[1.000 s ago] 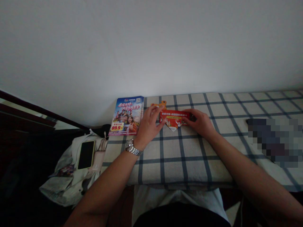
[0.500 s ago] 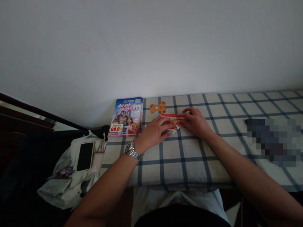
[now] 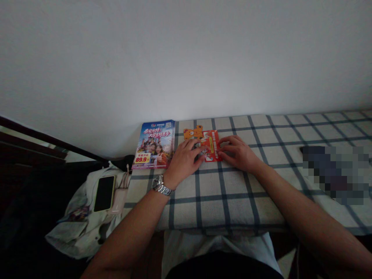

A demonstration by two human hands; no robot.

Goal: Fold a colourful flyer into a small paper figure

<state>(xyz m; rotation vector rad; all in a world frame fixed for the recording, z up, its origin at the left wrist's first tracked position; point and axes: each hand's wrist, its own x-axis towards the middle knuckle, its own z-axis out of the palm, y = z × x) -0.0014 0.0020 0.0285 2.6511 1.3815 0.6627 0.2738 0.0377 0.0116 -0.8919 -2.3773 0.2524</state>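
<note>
A small red printed leaflet (image 3: 213,144) with white and yellow lettering lies on the checked cloth (image 3: 209,211), its text running sideways. At its left edge are the thumb and fingers of my left hand (image 3: 186,159), closed on the paper and covering part of it. My right hand (image 3: 238,154) grips the right edge between thumb and bent fingers. Just behind the left hand sits an orange bear figure (image 3: 192,133), partly covered by the leaflet's corner or fingers. To the left stands a stack of blue and pink flyers (image 3: 154,145) with a large "89.9" on top.
A phone (image 3: 104,193) and a pale pink flat object (image 3: 118,201) rest on a white bag or cloth (image 3: 72,240) beside the table's left end. A pixelated dark object (image 3: 328,170) lies at the right. The wall (image 3: 186,62) borders the far edge.
The red leaflet has been turned about a quarter, from lettering running across to lettering running up and down. Both hands have shifted slightly to follow its edges.
</note>
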